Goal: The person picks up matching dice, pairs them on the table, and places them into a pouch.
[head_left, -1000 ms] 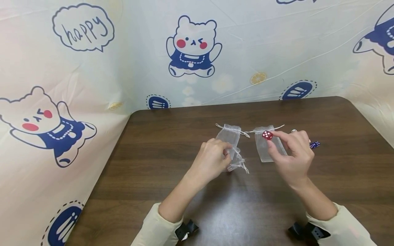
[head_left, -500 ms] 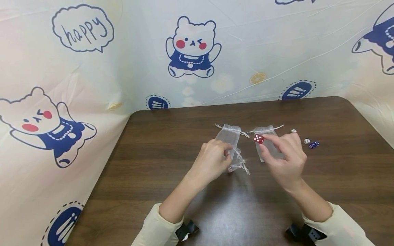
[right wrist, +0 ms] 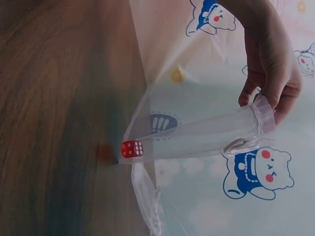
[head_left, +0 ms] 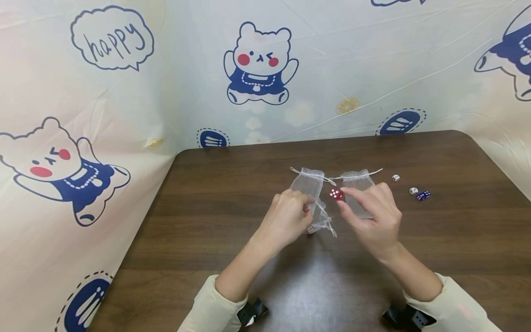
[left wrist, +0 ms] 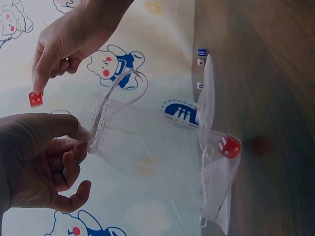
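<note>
My left hand (head_left: pixel 288 212) pinches the rim of a sheer white drawstring pouch (left wrist: pixel 147 142), which hangs down with its cord loop sticking out at the mouth. At the bottom of that pouch lies a red die (right wrist: pixel 132 149) with white pips, seen through the mesh. My right hand (head_left: pixel 373 219) pinches another red die (head_left: pixel 337 193) between thumb and index finger, to the right of the left hand. In the left wrist view this held die (left wrist: pixel 36 99) is close to the pouch's mouth, outside it. The right hand is out of the right wrist view.
Two more sheer pouches lie flat on the brown table (head_left: pixel 186 221): one pouch (head_left: pixel 309 182) behind my left hand, another pouch (head_left: pixel 357 177) behind my right. Further right are a white die (head_left: pixel 396 177), another white die (head_left: pixel 413 190) and blue dice (head_left: pixel 423 195). A printed cloth (head_left: pixel 174 83) hangs behind.
My right hand has moved left and slightly down with the red die, toward the left hand, uncovering the white and blue dice. The left hand keeps its grip on the pouch nearly still.
</note>
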A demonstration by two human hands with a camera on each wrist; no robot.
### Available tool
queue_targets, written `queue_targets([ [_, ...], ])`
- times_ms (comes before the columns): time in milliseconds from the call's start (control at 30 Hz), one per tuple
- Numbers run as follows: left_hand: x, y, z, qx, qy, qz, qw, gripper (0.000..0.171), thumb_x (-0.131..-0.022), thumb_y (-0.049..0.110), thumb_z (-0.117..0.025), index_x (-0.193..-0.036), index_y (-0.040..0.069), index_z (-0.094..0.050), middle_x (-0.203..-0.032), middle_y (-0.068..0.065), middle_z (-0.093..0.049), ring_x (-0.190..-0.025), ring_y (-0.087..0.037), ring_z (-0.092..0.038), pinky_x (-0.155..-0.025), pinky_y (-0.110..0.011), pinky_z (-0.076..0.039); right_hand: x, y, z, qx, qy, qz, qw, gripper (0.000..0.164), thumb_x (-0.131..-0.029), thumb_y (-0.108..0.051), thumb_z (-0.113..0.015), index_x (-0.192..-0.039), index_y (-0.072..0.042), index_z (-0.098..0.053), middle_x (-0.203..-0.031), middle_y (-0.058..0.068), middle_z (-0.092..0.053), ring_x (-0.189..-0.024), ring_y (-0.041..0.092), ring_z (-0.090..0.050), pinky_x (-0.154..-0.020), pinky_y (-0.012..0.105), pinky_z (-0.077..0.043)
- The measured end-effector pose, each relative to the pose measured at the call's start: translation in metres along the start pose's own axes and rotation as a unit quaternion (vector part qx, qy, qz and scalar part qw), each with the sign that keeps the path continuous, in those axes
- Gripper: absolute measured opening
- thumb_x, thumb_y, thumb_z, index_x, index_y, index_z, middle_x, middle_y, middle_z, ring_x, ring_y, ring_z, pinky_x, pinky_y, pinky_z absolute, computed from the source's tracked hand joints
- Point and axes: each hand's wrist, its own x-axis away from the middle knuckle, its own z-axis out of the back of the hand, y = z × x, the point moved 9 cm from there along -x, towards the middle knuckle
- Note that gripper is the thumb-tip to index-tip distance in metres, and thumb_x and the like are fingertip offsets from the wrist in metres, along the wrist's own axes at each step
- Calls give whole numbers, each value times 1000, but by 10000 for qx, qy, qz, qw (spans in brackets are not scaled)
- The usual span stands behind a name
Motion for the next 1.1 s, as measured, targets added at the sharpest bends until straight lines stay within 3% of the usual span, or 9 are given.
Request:
queue_targets([
  [400, 1, 4, -1, -94, -12, -83, 9999, 20, -75, 5, -66, -93, 6, -72, -73, 4, -62, -70, -11, -52, -59, -27, -36, 13, 1, -11, 117, -677, 116, 9976, 41, -87, -34, -63, -77, 5, -69, -54, 4, -50, -53, 19, -35, -59, 26, -24],
  [733, 0, 7, 1, -85, 6, -88, 9999, 19, -74, 4, -66, -92, 5, -72, -72, 3, -61, -68, -11, -50, -60, -28, -38, 25, 2, -19, 87, -1002, 259, 9946, 35, -89, -30, -61, -79, 2, -71, -56, 0, -49, -54, 17, -35, -57, 26, -24],
  [1100, 0, 7, 2, -102, 88, -178, 9998, 17, -75, 5, -65, -89, 8, -72, -74, 2, -63, -68, -12, -51, -58, -28, -36, 37, 9, -29, 169, -1568, 162, 9874, 29, -89, -27, -60, -82, -1, -71, -60, -2, -52, -57, 17, -40, -57, 25, -28],
])
